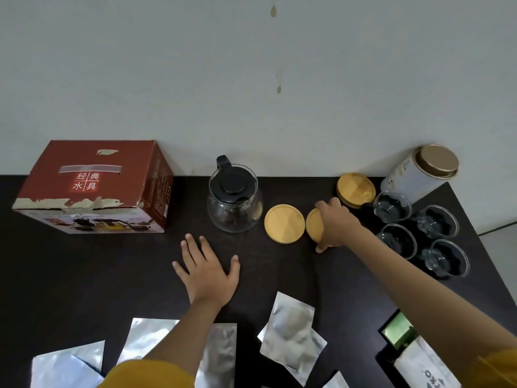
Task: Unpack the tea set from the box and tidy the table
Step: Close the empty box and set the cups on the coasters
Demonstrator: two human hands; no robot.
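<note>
A: Largest first. Dark table (84,275), set against a pale wall (251,65) with two brownish drip stains.

B: Next, the red cardboard box (92,189) — far left of the table, closed, white print torn along its front top edge, Chinese characters on top.

A: Noted. Right rear corner: grey tea tin (419,177) with a gold lid, tilted toward the wall.

B: Glass teapot (235,200), black lid and handle, stands upright at the rear centre, well apart from the box.

A: Silver foil pouches along the near edge — one crumpled pouch (291,337) near centre, others flat at lower left.

B: Four glass cups (419,233) in a two-by-two cluster at right, just in front of the tin.

A: Bamboo coasters. One coaster (284,224) lies flat just right of the teapot. A stack of coasters (355,189) sits behind, beside the rear-left cup.

B: Third coaster (314,224)?

A: Under the right hand (335,225). Fingers curl over its far rim, thumb at its near edge — the hand grips it. Whether it is lifted off the table, cannot tell.

B: Left hand (207,270)?

A: Flat on bare table in front of the teapot, fingers spread and straight, holding nothing.

B: Both sleeves mustard yellow, at the bottom edge.
</note>
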